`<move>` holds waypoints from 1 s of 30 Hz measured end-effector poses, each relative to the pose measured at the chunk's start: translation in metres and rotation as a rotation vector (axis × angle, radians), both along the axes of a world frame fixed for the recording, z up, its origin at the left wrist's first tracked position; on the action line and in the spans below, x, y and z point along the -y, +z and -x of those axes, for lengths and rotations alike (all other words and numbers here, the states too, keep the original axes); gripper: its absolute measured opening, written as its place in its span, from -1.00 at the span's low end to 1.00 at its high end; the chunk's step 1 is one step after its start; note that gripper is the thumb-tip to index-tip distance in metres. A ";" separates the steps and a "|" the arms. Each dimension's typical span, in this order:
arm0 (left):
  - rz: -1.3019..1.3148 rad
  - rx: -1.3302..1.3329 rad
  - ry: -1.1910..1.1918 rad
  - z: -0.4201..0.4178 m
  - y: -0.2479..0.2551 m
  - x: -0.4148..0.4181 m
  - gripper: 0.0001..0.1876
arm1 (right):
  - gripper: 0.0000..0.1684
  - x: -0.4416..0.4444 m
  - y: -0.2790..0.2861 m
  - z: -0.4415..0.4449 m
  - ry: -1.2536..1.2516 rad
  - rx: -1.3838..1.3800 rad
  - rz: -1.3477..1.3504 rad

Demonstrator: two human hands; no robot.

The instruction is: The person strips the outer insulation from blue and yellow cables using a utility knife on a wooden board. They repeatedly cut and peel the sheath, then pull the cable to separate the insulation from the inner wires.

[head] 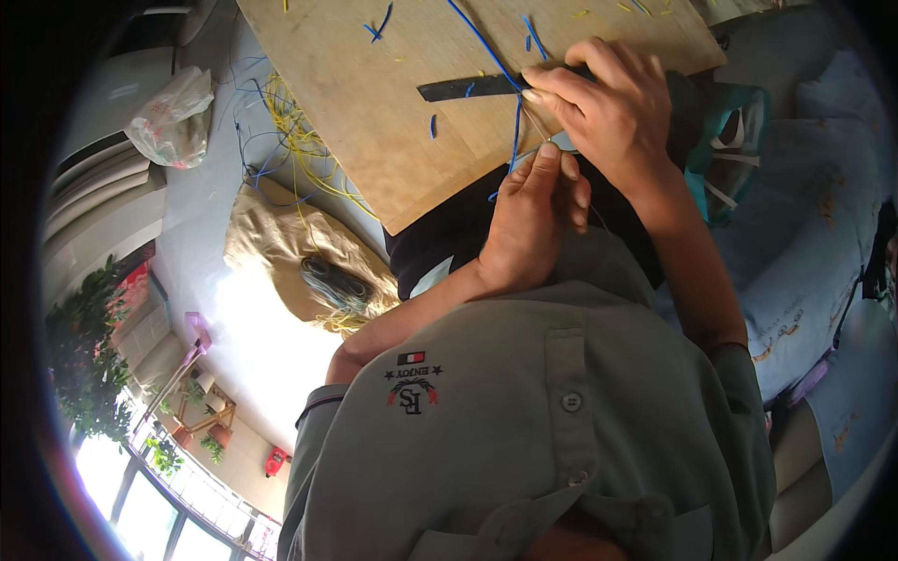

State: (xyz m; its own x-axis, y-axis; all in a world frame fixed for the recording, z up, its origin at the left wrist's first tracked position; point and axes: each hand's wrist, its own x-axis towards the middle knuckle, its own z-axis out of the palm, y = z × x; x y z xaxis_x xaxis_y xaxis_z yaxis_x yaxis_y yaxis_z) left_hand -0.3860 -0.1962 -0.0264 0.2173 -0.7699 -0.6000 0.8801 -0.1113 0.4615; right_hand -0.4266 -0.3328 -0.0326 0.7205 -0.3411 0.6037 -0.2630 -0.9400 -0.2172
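A blue insulated wire (484, 38) runs down across a wooden board (379, 140) to the fingertips of my right hand (610, 112). That hand grips a dark flat blade (449, 92), probably a knife, its handle end hidden under the palm. The wire meets the blade's edge at my right thumb. Below this point a blue length (517, 130) and a thin bare copper-coloured strand (537, 125) part from each other. My left hand (530, 217) pinches the strand's lower end between thumb and fingers, close to the board's near edge.
Blue insulation scraps (433, 126) and yellow bits lie on the board. Tangled yellow and blue wires (295, 133) hang at its left, above a tan cloth (266, 231) with a dark wire bundle (337, 284). A plastic bag (175, 119) sits left; a teal-rimmed bag (733, 151) sits right.
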 end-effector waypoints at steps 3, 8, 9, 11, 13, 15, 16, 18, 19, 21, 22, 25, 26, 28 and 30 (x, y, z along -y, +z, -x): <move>0.004 -0.011 0.012 -0.001 0.000 0.002 -0.70 | -0.77 -0.005 0.013 -0.008 0.012 -0.015 0.010; -0.012 0.011 0.036 -0.001 -0.001 0.004 -0.68 | -0.78 0.008 -0.002 -0.007 0.041 0.004 -0.005; -0.013 0.020 0.036 -0.001 -0.003 0.004 -0.68 | -0.80 0.010 -0.002 -0.005 0.045 0.017 0.007; -0.016 0.038 0.036 0.000 -0.003 0.004 -0.68 | -0.85 0.012 -0.001 0.002 0.051 0.041 0.030; 0.000 0.037 0.022 0.001 -0.002 0.003 -0.68 | -0.83 0.011 -0.001 0.005 0.054 0.025 0.000; 0.013 0.024 0.016 0.001 -0.003 0.002 -0.68 | -0.82 0.009 -0.001 0.001 0.041 0.025 -0.012; -0.001 0.024 0.000 0.000 -0.002 0.002 -0.69 | -0.80 0.009 -0.001 -0.001 0.041 0.016 0.008; -0.028 0.026 -0.029 -0.002 0.001 0.001 -0.70 | -0.76 0.011 0.000 -0.008 0.043 -0.001 0.047; -0.034 0.025 -0.083 0.001 0.002 0.000 -0.70 | -0.78 0.019 0.000 -0.019 -0.026 0.038 0.095; -0.043 0.032 -0.185 0.010 0.003 -0.001 -0.69 | -0.78 0.039 0.000 -0.048 0.001 0.067 0.099; 0.041 -0.021 -0.182 0.008 -0.002 -0.001 -0.69 | -0.83 0.042 0.007 -0.057 -0.001 0.039 0.039; 0.020 -0.068 -0.157 0.008 -0.001 0.006 -0.69 | -0.86 0.047 0.022 -0.072 0.021 -0.020 -0.097; 0.025 -0.076 -0.168 0.007 0.000 0.007 -0.69 | -0.86 0.048 0.023 -0.070 0.038 -0.021 -0.116; 0.028 -0.095 -0.180 0.005 -0.002 0.005 -0.69 | -0.86 0.044 0.021 -0.061 0.101 -0.041 -0.094; 0.040 -0.068 -0.200 0.002 -0.002 0.003 -0.69 | -0.76 0.032 0.019 -0.041 0.177 -0.078 -0.008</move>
State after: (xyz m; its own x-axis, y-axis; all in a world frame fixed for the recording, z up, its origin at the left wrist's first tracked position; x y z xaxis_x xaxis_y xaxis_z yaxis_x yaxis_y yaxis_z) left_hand -0.3875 -0.1996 -0.0280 0.0178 -0.8173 -0.5759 0.8717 -0.2694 0.4093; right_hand -0.3853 -0.3652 -0.0139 0.8141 -0.2097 0.5416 -0.1104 -0.9714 -0.2102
